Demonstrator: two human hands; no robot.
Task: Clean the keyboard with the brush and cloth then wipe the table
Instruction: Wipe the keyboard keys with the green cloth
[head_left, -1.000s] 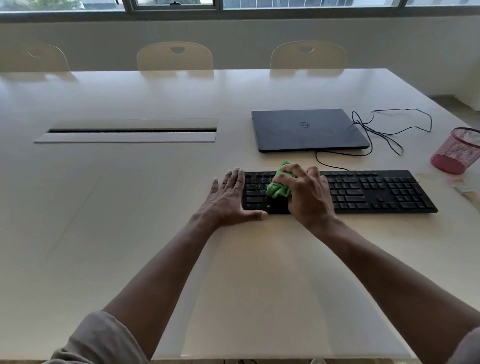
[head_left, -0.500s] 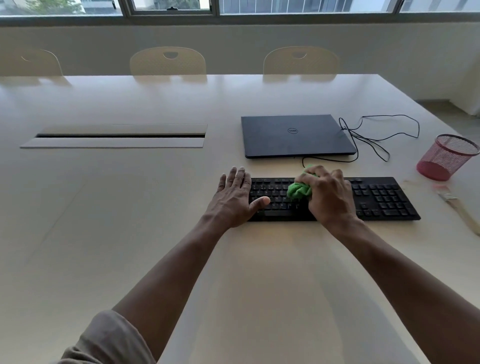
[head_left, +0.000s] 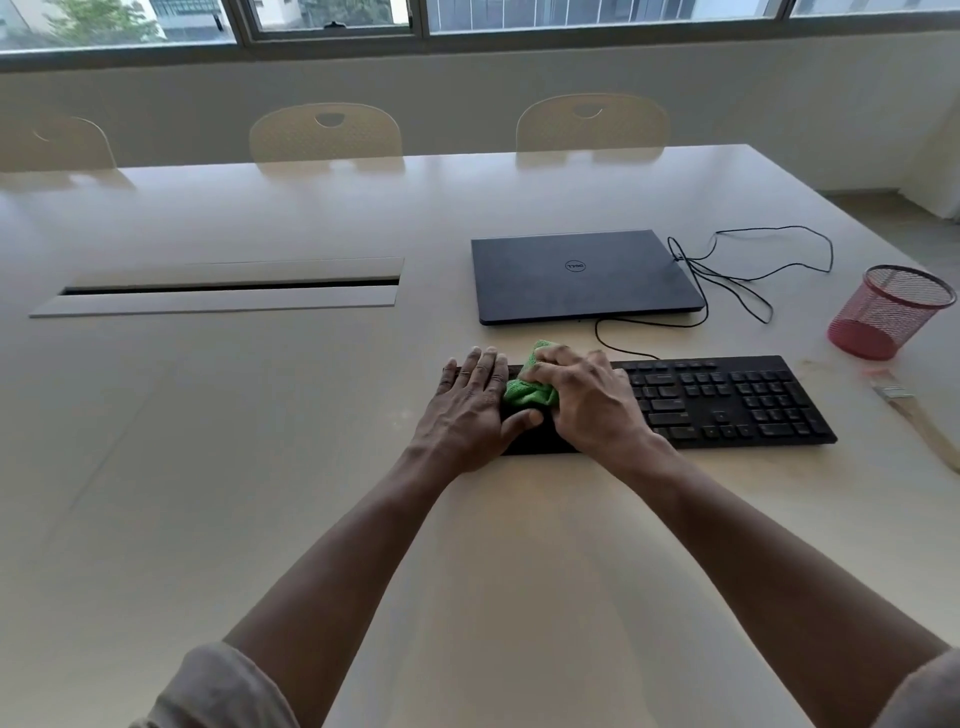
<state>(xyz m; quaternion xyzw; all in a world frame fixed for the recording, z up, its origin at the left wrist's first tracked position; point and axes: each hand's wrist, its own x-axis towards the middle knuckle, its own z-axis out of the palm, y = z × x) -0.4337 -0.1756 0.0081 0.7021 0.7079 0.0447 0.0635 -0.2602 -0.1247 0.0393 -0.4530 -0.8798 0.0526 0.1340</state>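
Both forearms reach up from the bottom of the frame and meet at the left end of the keyboard (head_left: 727, 402), just right of centre. The left hand (head_left: 467, 410) lies flat, palm down, fingers spread only slightly and together pointing toward the top of the frame, thumb turned right across the keyboard's near edge; it grips nothing. The right hand (head_left: 587, 400) is curled into a loose fist bunched around the green cloth (head_left: 527, 392), which is pressed onto the keys between the two hands. The keyboard's long axis runs left to right, tilted slightly down to the right. The brush (head_left: 914, 410) lies at the right edge on the table (head_left: 260, 467), handle running toward the lower right, its bristle end blurred, apparently toward the upper left.
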